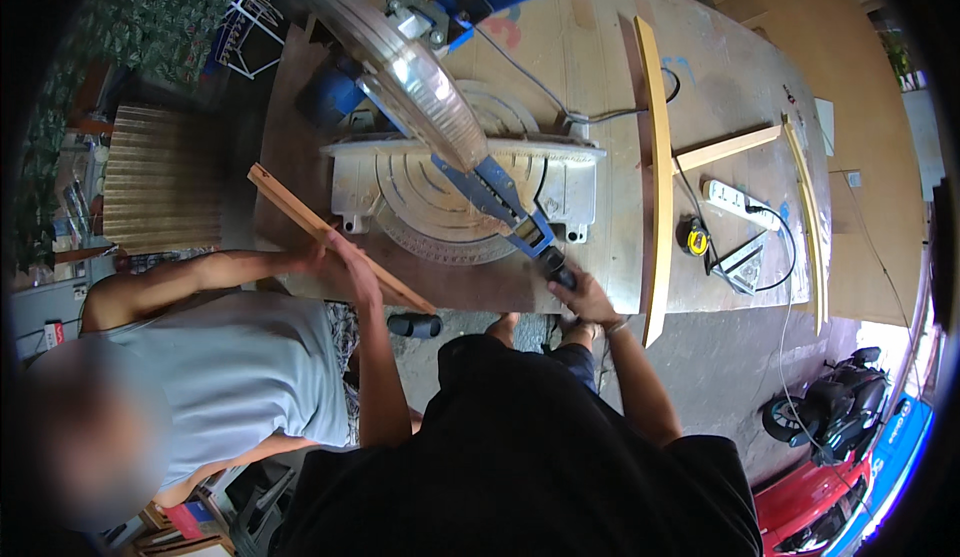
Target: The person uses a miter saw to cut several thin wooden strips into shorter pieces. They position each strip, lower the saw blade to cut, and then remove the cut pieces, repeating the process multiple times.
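A blue miter saw [430, 87] with a round metal base [450, 237] stands on a plywood table [720, 287]. My right hand [590, 297] grips the black handle [562, 273] at the front of the saw's base. At the left, my left hand [355, 269] is on a slim wooden strip [390, 281], which slants across the table's left part beside the base. The hand of a person [220, 357] in a grey sleeveless top, standing at my left, also holds that strip, just left of my hand.
Long wooden strips [655, 177] lie at the right, with a white power strip [735, 202], a yellow tape measure [695, 237], a metal square [740, 267] and cables. Beyond are corrugated sheeting [160, 177], a large board [855, 257], a motorcycle [820, 407] and a red vehicle [805, 507].
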Demonstrator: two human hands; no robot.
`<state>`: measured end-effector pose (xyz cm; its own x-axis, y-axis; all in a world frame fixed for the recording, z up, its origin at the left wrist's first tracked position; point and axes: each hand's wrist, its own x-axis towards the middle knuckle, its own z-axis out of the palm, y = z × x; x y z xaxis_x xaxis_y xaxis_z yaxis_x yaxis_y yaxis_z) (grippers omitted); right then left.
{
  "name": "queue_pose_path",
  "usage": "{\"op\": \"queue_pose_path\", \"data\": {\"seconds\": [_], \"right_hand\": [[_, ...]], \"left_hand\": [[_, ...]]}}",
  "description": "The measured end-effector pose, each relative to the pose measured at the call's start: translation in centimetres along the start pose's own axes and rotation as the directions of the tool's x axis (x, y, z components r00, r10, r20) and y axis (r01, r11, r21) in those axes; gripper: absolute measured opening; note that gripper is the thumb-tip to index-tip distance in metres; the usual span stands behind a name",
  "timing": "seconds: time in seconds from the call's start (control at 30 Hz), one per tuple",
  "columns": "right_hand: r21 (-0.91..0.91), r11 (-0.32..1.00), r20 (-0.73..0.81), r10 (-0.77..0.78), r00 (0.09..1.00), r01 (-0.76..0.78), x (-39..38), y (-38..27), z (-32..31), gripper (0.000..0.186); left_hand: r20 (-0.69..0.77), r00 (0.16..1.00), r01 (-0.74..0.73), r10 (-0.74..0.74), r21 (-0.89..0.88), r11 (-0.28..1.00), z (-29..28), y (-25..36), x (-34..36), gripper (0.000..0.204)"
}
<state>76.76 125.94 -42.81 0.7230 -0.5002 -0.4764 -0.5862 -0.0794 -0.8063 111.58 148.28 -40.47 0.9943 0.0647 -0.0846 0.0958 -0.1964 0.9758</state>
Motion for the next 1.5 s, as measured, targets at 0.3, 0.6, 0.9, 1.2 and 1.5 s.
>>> {"op": "queue_pose_path", "data": {"seconds": [0.3,0.6,0.9,1.2,1.5], "right_hand": [[-0.279,0.959,-0.316,-0.138,0.939,0.047,-1.1,-1.6,3.3,0.045],[0.247,0.966,0.326,-0.014,0.945,-0.071,1.3,-0.8,-1.6,0.049],[0.039,0.994,-0.110,-0.099,0.989,0.104,-2.7,1.3,-2.1,0.042],[-0.096,0.993,-0.474,-0.102,0.874,0.063,-4.2,-1.8,-6.1,0.024],[-0.304,0.915,-0.490,-0.390,0.780,0.266,-1.7,-9.2,-4.7,0.018]], "left_hand": [[0.381,0.886,0.391,-0.263,-0.313,0.865,5.8,2.8,-9.2,0.022],[0.497,0.815,0.444,-0.299,-0.204,0.872,10.5,4.8,-9.9,0.025],[0.585,0.724,0.529,-0.365,-0.130,0.839,14.0,1.9,-6.6,0.027],[0.698,0.682,0.568,-0.219,-0.317,0.760,12.8,3.0,-7.2,0.029],[0.712,0.698,0.543,-0.075,-0.458,0.704,11.2,3.0,-8.6,0.015]]}}
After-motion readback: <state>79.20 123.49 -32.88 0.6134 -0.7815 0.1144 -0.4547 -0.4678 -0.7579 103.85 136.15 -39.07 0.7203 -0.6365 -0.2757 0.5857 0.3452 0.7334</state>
